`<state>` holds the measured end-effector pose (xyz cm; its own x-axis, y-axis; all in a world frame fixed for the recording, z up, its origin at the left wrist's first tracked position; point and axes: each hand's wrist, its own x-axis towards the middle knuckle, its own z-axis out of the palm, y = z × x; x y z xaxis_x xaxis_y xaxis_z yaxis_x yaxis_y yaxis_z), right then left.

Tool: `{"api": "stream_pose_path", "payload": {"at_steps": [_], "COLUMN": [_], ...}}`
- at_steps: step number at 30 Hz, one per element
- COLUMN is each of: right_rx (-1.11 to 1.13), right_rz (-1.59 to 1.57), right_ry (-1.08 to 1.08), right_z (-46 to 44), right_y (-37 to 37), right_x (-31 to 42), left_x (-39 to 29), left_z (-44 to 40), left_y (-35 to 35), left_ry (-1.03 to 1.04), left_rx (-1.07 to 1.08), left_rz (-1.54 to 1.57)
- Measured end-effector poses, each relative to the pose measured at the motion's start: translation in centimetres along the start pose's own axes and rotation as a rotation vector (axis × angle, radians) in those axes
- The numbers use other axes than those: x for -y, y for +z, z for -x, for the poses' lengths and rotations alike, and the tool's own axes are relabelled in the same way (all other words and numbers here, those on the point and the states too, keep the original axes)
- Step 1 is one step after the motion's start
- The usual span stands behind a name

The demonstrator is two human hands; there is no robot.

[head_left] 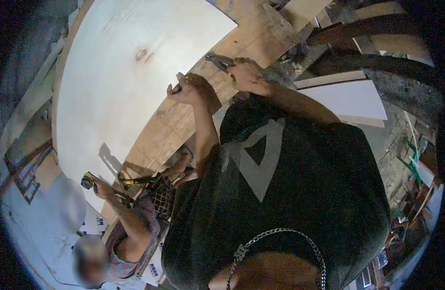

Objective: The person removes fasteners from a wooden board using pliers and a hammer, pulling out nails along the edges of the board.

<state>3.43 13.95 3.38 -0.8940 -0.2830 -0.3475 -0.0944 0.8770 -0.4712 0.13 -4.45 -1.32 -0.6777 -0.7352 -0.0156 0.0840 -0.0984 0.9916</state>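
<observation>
Currently, your right hand (246,75) has fingers clamped on pliers (221,60) — near the pale panel's (130,63) edge, over the desk (256,34). Left hand (186,94) half-curled — cannot tell its contents.

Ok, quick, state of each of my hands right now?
Left hand: partly curled; cannot tell whether it holds anything.
Right hand: closed, holding dark metal pliers with orange on the handle.

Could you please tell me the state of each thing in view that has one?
Right hand: closed around pliers
Pliers: held, jaw opening unclear
Left hand: partly curled, contents unclear
Pale panel: lying flat on wooden surface
Tape measure: in co-worker's hand, extension unclear
</observation>
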Motion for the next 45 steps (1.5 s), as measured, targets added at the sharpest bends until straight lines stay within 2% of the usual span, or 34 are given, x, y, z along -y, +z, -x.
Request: {"api": "stream_pose_path", "payload": {"at_steps": [2, 5, 9, 11, 14, 17, 19, 21, 23, 25, 26, 29, 31, 33, 35, 37, 38, 41, 45], "right_rx": [0.009, -0.163, -0.122, 0.123, 0.070, 0.147, 0.103, 0.047, 0.082, 0.114, 0.096, 0.107, 0.121, 0.134, 0.065, -0.006, -0.017, -0.050, -0.120], "right_rz": [0.013, 0.085, 0.152, 0.181, 0.138, 0.152, 0.122, 0.089, 0.067, 0.045, 0.062, 0.062, 0.048, 0.030, -0.054, -0.143, -0.140, -0.075, -0.003], "right_ry": [-0.027, -0.224, -0.229, -0.155, -0.239, -0.243, -0.292, -0.321, -0.316, -0.305, -0.314, -0.303, -0.278, -0.239, -0.199, -0.150, -0.100, 0.008, 0.071], "right_z": [-0.3, -0.5, -1.3, -2.0, -2.0, -2.6, -2.5, -2.3, -2.5, -2.7, -2.6, -2.0, -1.7, -1.5, -1.4, -1.0, -0.3, 0.5, 0.9], "right_y": [-0.2, 0.1, -2.0, -2.8, -3.5, -1.9, -1.5, -2.2, -2.3, -2.3, -2.2, -2.5, -2.7, -2.3, -0.8, -0.2, -0.9, -1.1, 0.5], "right_x": [-0.9, -2.0, -1.9, -1.9, -2.4, -2.7, -3.1, -2.8, -3.2, -3.3, -3.3, -2.9, -2.5, -2.1, -1.6, -0.7, 0.0, 1.3, 2.2], "left_x": [0.5, -0.2, 0.0, 1.7, 2.4, 2.5, 2.9, 0.2, -1.0, -2.0, -2.5, -4.2, -4.0, -3.9, -3.4, -4.2, -3.8, -4.1, -2.1], "left_z": [0.2, 1.0, 1.0, 0.6, 0.1, -0.4, -0.6, 0.9, 1.8, 1.9, 1.6, 0.0, -1.0, -2.3, -3.1, -2.4, -2.7, -2.2, -2.9], "left_y": [0.4, 0.9, 1.6, 1.2, 0.6, 0.3, -0.3, 1.5, 2.1, 2.5, 2.6, 2.8, 3.5, 4.0, 4.2, 4.2, 4.3, 4.0, 4.0], "left_ry": [0.019, 0.040, 0.083, 0.116, 0.200, 0.196, 0.159, 0.092, 0.025, 0.527, 0.529, 0.906, 0.953, 1.001, 1.023, 0.959, 1.065, 0.977, 1.026], "left_rx": [-0.052, -0.153, -0.144, -0.156, -0.152, -0.168, -0.089, -0.115, -0.137, -0.009, -0.005, 0.377, 0.368, 0.519, 0.574, 0.541, 0.554, 0.557, 0.627], "left_rz": [0.019, -0.012, 0.050, 0.098, 0.071, -0.041, -0.014, 0.046, 0.111, -0.461, -0.461, -0.948, -1.006, -0.968, -0.893, -0.856, -1.016, -0.959, -0.829]}}
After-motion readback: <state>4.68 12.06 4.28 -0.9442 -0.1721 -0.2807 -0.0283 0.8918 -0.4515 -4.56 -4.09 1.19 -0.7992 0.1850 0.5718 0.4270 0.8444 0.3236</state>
